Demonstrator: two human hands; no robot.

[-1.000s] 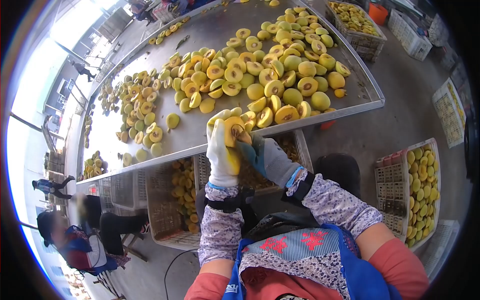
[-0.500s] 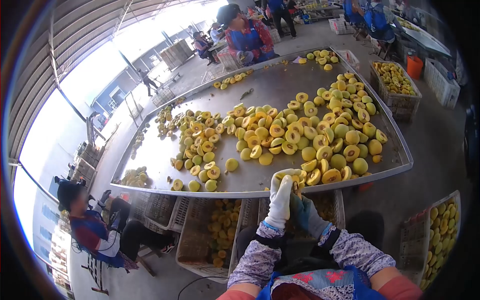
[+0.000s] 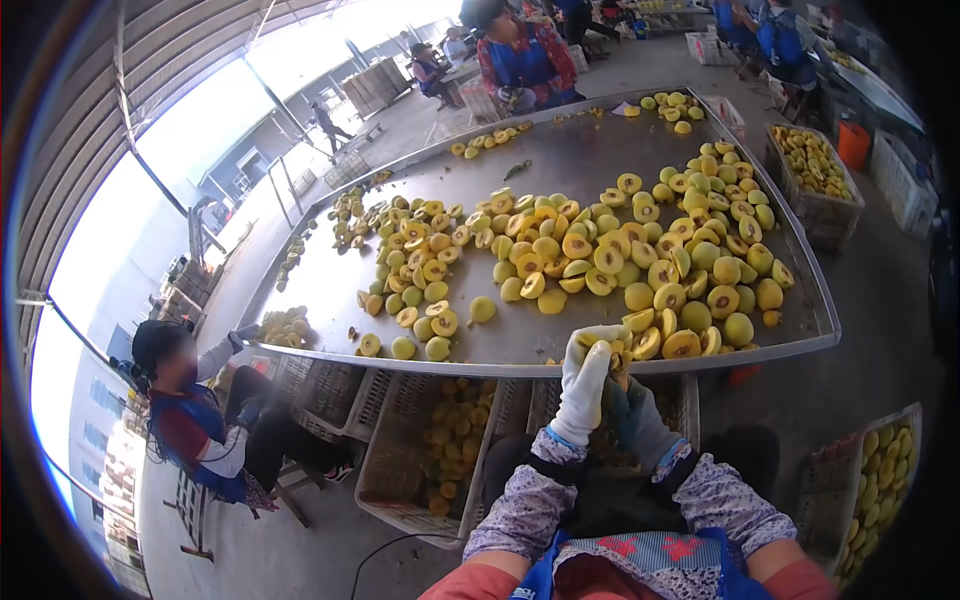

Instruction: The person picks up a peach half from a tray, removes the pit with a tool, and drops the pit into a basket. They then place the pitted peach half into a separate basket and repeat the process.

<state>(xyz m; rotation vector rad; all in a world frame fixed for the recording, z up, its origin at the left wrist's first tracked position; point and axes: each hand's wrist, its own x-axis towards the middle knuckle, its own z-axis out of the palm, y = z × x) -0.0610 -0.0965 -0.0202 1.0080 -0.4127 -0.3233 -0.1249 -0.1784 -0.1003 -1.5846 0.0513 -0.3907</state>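
Observation:
My left hand (image 3: 588, 385), in a white glove, is closed around a yellow fruit piece (image 3: 615, 352) at the near edge of the metal table (image 3: 420, 368). Against it on the right is my right hand (image 3: 640, 415), in a grey and dark green glove. Its fingers are curled at the underside of the fruit, and what they grip is too hidden to tell. Just beyond the hands lie many halved and whole yellow-green fruits (image 3: 695, 318), some halves showing brown pits.
Crates stand under the table, one (image 3: 410, 470) holding fruit. Another full crate (image 3: 880, 480) is at the lower right, one more (image 3: 815, 175) beyond the table's right side. A seated person (image 3: 205, 430) is at the left, another person (image 3: 525, 60) across the table.
The view has shifted, so the table appears farther right and slightly higher. My hands stay together at the fruit. The seated person at the left now reaches an arm to the table's corner.

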